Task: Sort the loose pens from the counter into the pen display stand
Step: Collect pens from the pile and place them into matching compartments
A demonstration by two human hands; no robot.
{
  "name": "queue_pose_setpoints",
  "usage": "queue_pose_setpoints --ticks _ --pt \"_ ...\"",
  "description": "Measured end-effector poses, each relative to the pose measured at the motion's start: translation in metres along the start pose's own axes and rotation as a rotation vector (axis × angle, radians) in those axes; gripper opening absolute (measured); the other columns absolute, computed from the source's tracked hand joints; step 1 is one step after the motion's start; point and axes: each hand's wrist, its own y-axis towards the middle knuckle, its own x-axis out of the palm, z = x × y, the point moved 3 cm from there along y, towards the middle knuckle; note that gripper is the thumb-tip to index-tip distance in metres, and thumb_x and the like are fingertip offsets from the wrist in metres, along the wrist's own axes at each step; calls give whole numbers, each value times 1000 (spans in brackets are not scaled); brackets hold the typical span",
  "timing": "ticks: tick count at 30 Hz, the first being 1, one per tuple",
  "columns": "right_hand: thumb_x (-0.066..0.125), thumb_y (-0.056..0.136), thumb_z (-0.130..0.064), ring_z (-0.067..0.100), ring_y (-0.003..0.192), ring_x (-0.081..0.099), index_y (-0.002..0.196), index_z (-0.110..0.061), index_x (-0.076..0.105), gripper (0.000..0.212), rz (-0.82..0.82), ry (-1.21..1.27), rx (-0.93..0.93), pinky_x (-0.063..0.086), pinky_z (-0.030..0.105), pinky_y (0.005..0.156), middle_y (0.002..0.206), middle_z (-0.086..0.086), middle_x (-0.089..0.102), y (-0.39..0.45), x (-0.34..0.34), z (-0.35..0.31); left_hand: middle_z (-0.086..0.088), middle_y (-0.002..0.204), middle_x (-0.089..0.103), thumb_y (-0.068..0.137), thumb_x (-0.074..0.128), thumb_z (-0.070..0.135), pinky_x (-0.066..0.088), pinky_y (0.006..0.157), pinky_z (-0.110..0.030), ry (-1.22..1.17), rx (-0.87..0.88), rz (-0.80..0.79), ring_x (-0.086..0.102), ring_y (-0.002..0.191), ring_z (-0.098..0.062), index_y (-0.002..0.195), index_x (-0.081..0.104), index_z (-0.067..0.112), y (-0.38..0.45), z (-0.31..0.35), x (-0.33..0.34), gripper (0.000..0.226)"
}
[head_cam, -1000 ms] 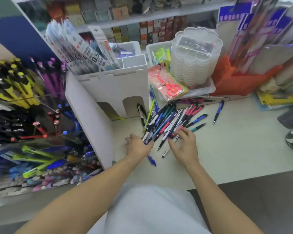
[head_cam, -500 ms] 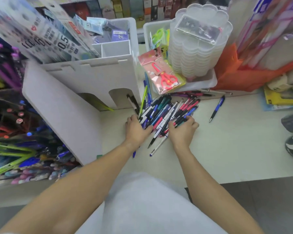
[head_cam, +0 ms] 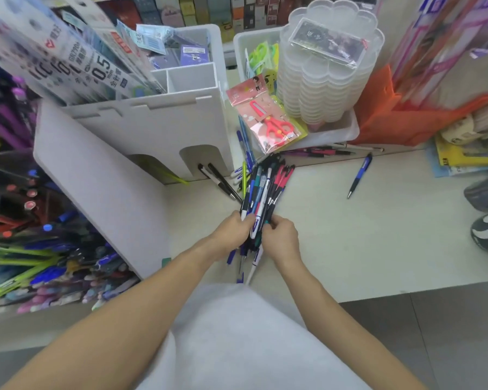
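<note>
A: And there it goes. The spread of pens that lay fanned on the worktop [head_cam: 350, 249] half a second ago is now pulled into one tight bundle of pens [head_cam: 261, 192], standing up off the surface.

B: Both hands are on it. The left hand [head_cam: 233, 230] curls round the bundle's left side, the right hand [head_cam: 279, 239] wraps the right side, fingers closed on the barrels. Tips poke out below the hands.

A: So the gathering looks done, and I'd say carrying is next. Where's the stand?

B: The white pen stand [head_cam: 152, 128] sits just left of the bundle, two black pens [head_cam: 220, 181] sticking out of its arched slot.

A: Not everything is collected, mind. One blue pen [head_cam: 359, 175] lies well right of the bundle, and a few more pens [head_cam: 330, 150] rest beyond it by the tray [head_cam: 350, 130].

B: Those will likely need a second sweep.
</note>
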Motion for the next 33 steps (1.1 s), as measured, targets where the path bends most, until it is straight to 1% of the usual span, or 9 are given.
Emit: queue_pose_setpoints --ticks 3,7,9,12,17,21,25,29,33 --pt "49 100 -24 33 72 59 77 -3 65 35 -31 95 67 48 38 65 71 13 65 -5 6 4 -10 98 69 87 44 69 47 60 -28 146 122 46 61 74 -16 110 56 9 -1 -6 -2 65" --pt "63 90 -45 37 76 69 72 -9 71 42 -51 58 60 60 50 75 67 10 69 -5 2 5 -1 92 68 92 60 55 46 59 -25 226 215 56 63 79 -15 106 58 18 -4 -6 -8 39" --pt "69 88 -39 32 68 67 70 -7 72 37 -65 9 60 60 51 76 63 9 67 0 -4 3 3 84 67 92 64 50 45 57 -22 177 210 7 61 71 -12 102 62 21 -6 -7 -11 31" --pt "70 89 -29 28 74 75 76 -6 75 27 -111 -10 69 62 50 77 74 10 76 3 -7 -2 6 79 67 91 69 45 43 50 -15 114 198 -31 61 65 -7 96 63 25 -12 -7 -13 21" --pt "64 98 -12 21 70 76 87 1 75 21 -241 168 117 63 31 65 84 15 77 -8 -6 -8 4 65 60 95 66 34 40 43 -17 97 192 -94 52 55 -9 81 63 25 -21 -10 -18 17" --pt "65 98 -15 19 64 69 80 -6 76 23 -268 203 149 54 23 56 75 10 73 -11 1 -8 -1 81 69 92 70 31 50 63 -31 35 212 -121 59 69 -13 97 68 26 -24 -15 -24 8" --pt "73 92 -19 16 66 61 91 -6 80 15 -265 113 124 42 19 56 79 8 74 -8 -1 -11 13 71 69 86 78 22 48 58 -14 28 288 -110 62 64 0 91 68 26 -30 -7 -27 12" --pt "76 87 -11 13 66 63 89 -7 80 6 -241 105 86 48 20 57 89 12 78 -6 -5 -21 24 56 63 80 83 28 38 50 -8 114 375 -50 56 50 6 82 63 29 -35 4 -27 20" --pt "76 88 -9 21 74 74 94 -3 77 9 -268 215 109 62 28 66 88 14 77 -7 -2 -25 12 60 65 78 84 30 41 48 -12 104 345 81 56 51 1 78 64 30 -28 1 -34 20"
